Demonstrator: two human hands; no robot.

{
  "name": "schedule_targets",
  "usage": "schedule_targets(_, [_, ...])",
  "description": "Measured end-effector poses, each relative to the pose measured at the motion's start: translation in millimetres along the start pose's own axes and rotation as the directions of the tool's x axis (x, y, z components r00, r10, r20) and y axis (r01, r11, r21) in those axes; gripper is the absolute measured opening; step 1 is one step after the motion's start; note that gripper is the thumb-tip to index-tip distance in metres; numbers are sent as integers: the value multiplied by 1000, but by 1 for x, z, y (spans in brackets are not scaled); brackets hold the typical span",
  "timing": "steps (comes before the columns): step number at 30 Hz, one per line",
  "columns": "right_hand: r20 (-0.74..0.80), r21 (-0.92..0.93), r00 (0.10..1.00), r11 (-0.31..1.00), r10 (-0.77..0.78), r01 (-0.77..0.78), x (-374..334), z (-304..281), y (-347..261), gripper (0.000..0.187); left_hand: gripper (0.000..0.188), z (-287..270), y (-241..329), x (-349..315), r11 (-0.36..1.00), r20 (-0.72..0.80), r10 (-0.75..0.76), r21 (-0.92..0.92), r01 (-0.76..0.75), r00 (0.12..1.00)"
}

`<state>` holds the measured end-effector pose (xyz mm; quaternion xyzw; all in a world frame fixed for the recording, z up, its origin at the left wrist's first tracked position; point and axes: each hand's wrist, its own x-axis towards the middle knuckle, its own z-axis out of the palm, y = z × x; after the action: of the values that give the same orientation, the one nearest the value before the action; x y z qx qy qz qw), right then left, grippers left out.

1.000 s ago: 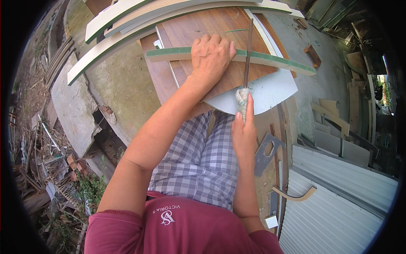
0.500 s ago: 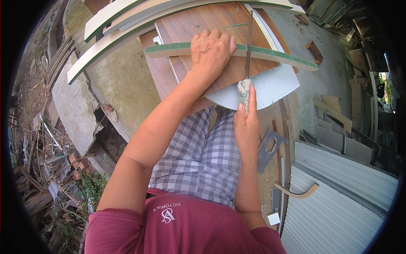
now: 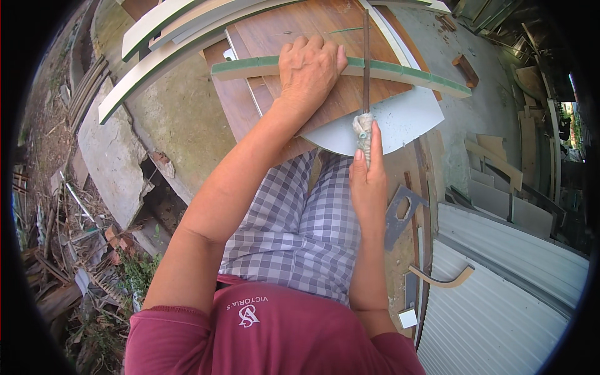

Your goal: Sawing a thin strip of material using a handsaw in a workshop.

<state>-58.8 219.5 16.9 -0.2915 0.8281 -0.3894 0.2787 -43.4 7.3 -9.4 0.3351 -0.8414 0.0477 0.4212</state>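
1. Left hand (image 3: 310,74) is curled over a green-topped strip (image 3: 409,75), which is laid across a brown board (image 3: 312,26).
2. A slim rod (image 3: 367,47) is gripped by its cloth-wrapped handle (image 3: 362,127) in the right hand (image 3: 369,181), one finger stretched along it; the strip is crossed by the rod (whether it is touched cannot be told).
3. Below the board, a white panel (image 3: 403,119) is exposed; the upper left is crowded by pale strips (image 3: 144,76).
4. At right, a grey plate (image 3: 395,234) is seen near a curved strip (image 3: 459,279).

- The left hand (image 3: 310,72) is clasping a strip (image 3: 250,67) (green along one face).
- The right hand (image 3: 367,178) is gripping a rod (image 3: 367,44) by its wrapped handle (image 3: 362,125).
- A brown board (image 3: 300,25) is lying beneath.
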Motion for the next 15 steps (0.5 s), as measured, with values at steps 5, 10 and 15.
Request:
schedule_targets(5, [-6, -19, 1000, 999, -25, 25, -43, 17, 25, 57, 21, -1, 1, 0, 1000, 37, -17, 13, 16, 999])
schedule_targets(10, [-58, -99, 985, 983, -163, 157, -74, 14, 37, 55, 21, -5, -3, 1, 1000, 15, -20, 9, 20, 1000])
schedule_targets(15, [-16, 18, 1000, 1000, 3, -3, -13, 1, 2, 55, 22, 0, 0, -1, 1000, 18, -17, -2, 17, 1000])
